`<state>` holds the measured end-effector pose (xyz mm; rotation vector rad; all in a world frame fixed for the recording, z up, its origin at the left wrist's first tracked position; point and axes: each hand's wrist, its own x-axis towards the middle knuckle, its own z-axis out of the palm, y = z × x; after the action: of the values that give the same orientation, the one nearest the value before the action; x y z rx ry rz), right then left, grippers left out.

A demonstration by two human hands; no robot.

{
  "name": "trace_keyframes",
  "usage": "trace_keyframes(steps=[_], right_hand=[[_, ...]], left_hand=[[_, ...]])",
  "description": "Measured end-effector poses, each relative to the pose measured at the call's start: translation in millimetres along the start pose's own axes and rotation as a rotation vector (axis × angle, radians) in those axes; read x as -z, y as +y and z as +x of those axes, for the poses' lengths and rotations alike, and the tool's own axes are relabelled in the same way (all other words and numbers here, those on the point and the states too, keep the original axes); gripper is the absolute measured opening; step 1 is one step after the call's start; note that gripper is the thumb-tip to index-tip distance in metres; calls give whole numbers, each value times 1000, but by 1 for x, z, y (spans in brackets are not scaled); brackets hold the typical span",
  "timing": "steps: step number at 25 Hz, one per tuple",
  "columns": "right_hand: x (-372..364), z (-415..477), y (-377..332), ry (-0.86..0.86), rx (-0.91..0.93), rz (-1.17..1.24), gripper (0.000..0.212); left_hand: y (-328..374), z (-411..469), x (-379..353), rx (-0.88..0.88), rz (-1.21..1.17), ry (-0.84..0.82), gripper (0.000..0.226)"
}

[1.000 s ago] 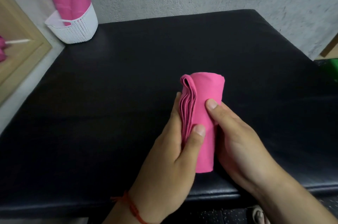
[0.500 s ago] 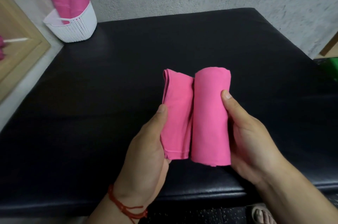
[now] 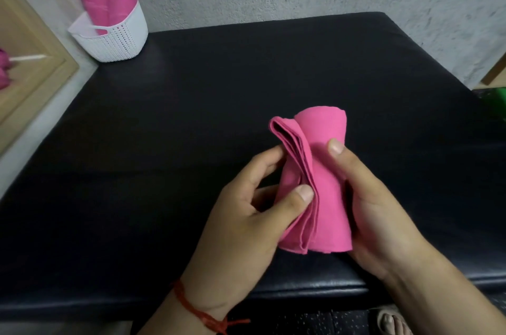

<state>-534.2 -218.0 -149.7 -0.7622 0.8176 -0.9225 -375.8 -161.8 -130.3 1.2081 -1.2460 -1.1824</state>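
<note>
A pink cloth (image 3: 325, 187), rolled into a thick tube, is held upright just above the black padded surface (image 3: 191, 143). My right hand (image 3: 377, 214) grips the roll from the right, thumb on its front. My left hand (image 3: 246, 219) pinches the loose layered end of the cloth between thumb and fingers, folded against the roll's left side. A red string is tied round my left wrist.
A white perforated basket (image 3: 115, 36) stands at the far left corner with two rolled pink cloths (image 3: 106, 0) upright inside. A wooden frame (image 3: 32, 66) leans at the left. A grey wall runs behind. Something green (image 3: 495, 104) lies at the right edge.
Half a second ago the loose flap was spread open to the left of the roll. My left hand has now brought it back against the roll, its layered edges showing.
</note>
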Motion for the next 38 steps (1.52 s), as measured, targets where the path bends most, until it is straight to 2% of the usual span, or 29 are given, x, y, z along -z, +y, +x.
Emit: trace_keyframes(steps=[6,11,15,18,21,23,32,35,38], right_hand=[[-1,-1,0,-28,40,-137,55],[-2,-1,-1,29,21,-41,42],[0,0,-1,7,-2,-9,48],[2,1,-1,-4,-13,-26,48],[2,0,1,-56,-40,-58,51],[0,0,1,-51,-48,-72,47],[2,0,4,-59,21,-144,50],[2,-1,4,-65,34,-184,58],[2,0,5,-39,46,-202,52]], left_hand=[[-1,-4,-4,-44,193,55,63],[2,-2,1,-44,173,90,45],[0,1,7,26,66,106,38],[1,0,5,12,36,118,32],[2,-4,2,26,133,101,56],[0,-4,1,20,196,126,64],[-2,-2,1,-18,243,150,59],[-2,-2,0,-30,242,149,57],[-2,-3,0,-46,255,151,54]])
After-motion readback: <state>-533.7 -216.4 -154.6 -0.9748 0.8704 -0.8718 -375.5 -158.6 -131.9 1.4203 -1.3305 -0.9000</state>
